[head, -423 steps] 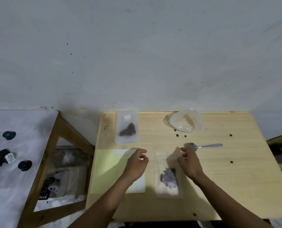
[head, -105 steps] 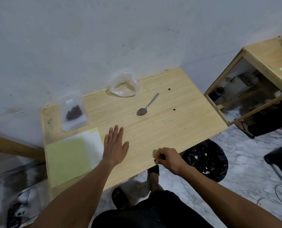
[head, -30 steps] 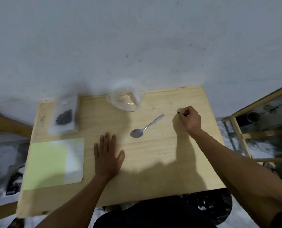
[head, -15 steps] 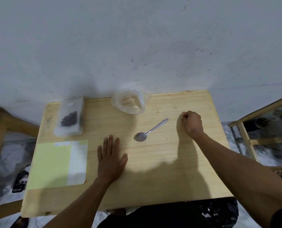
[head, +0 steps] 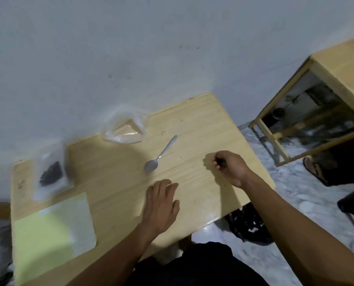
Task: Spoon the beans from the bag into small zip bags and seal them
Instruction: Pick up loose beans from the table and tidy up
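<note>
Yellow-green sheet: a flat yellow-green and white sheet (head: 52, 226) lies on the near left corner of the pale wooden counter (head: 202, 124).
Filled zip bag: a small clear zip bag with a dark heap of beans inside (head: 50, 175) lies flat at the far left of the counter, just beyond the sheet. The blur hides whether its strip is pressed closed.
Source bag: a crumpled clear plastic bag (head: 124, 129) sits against the wall at the far middle. No beans are visible inside it.
Spoon: a small metal spoon (head: 160, 154) lies untouched, bowl toward the person, between the clear bag and the hands.
Left hand: the left hand (head: 161, 203) rests palm down on the counter, fingers loosely bent and slightly spread, holding nothing.
Right hand: the right hand (head: 230, 166) hovers low over the right part of the counter, fingers curled in and pinched together on something small and dark, probably a stray bean; it is too small to say for certain.
Step in hand: judged as tidying up spilled beans; spooning appears finished.
Next move: the pinched bit needs to go into a bag, so a bag mouth must be held open and then sealed.
</note>
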Demonstrator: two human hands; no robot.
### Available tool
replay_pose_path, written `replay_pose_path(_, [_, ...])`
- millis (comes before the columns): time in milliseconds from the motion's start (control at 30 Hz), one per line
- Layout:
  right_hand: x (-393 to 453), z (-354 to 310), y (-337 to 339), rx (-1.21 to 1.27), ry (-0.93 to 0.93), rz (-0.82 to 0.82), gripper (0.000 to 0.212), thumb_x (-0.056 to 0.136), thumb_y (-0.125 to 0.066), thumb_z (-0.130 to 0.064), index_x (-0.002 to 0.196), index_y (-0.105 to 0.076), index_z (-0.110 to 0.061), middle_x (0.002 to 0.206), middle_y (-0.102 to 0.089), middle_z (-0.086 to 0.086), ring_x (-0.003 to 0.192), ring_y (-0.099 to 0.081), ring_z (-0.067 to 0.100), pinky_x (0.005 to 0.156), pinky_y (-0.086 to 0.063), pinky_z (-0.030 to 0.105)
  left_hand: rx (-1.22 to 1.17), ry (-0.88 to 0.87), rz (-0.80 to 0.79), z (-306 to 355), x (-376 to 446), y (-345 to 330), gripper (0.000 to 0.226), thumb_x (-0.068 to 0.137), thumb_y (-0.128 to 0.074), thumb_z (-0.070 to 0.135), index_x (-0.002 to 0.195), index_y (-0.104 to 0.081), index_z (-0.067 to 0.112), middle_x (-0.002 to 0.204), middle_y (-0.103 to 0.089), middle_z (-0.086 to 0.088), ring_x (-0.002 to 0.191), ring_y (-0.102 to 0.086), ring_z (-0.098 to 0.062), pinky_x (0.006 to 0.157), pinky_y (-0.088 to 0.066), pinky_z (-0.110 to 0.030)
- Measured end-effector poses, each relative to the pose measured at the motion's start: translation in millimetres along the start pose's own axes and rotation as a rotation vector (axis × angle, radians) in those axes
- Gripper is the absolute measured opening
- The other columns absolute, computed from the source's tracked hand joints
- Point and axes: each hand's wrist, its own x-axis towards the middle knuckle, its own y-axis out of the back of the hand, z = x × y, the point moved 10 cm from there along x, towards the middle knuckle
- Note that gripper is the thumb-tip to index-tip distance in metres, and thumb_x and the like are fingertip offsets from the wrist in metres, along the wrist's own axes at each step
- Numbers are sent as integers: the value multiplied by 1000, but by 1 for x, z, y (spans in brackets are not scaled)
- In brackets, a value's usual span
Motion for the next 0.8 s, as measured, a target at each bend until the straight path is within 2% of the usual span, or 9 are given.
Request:
replay_pose_path(100, [-27,11,38,213,-22,-6,21,96,-40,0,86,-58,-2,78,-58,10,67,-50,19,64,-39,27,-2,-120,-73,30,20,-15,54,86,-46,39,137,-47,20,143,-44,-6,132,-41,-29,108,-34,-49])
replay_pose_path(167, [-44,16,71,283,11,45,19,97,-42,-1,93,-61,2,80,-60,10,68,-52,19,65,-41,27,10,-172,-130,47,33,-25,58,88,-41,42,142,-43,20,149,-40,-7,139,-35,-29,113,-30,-51])
replay_pose_path(267, [-67,26,127,315,102,186,16,94,-54,1,107,-63,5,85,-61,12,71,-55,18,66,-47,25,44,-205,-164,66,52,-35,60,91,-38,46,145,-41,21,154,-36,-8,144,-31,-30,113,-28,-53])
replay_pose_path(367, [-89,46,189,324,154,417,14,92,-56,7,103,-65,6,85,-63,15,69,-57,21,70,-53,26,39,-216,-164,78,65,-39,63,93,-37,51,146,-41,17,155,-34,-13,145,-28,-35,112,-25,-57])
replay_pose_path(500, [-108,87,250,205,67,711,12,92,-57,8,101,-66,8,91,-64,17,76,-63,23,85,-55,33,15,-213,-192,85,72,-49,75,92,-29,60,151,-30,14,160,-21,-16,148,-13,-36,114,-15,-60])
replay_pose_path(633, [-100,134,280,16,-105,771,11,88,-60,9,86,-68,2,86,-65,15,85,-64,30,91,-56,43,14,-198,-197,82,73,-52,82,87,-23,66,154,-21,18,162,-13,-13,150,-6,-33,117,-11,-57])
replay_pose_path(700, [-96,154,290,-37,-181,790,19,84,-64,7,75,-70,-9,88,-68,14,92,-66,32,90,-57,46,20,-196,-198,80,74,-53,84,86,-22,68,155,-17,20,163,-9,-11,150,-3,-31,118,-8,-55])
replay_pose_path(800, [-99,161,297,-114,-216,858,18,85,-64,4,78,-70,-12,95,-69,15,88,-65,31,86,-56,38,5,-190,-203,80,73,-54,85,85,-20,69,155,-12,22,164,-2,-9,151,4,-29,119,-2,-52])
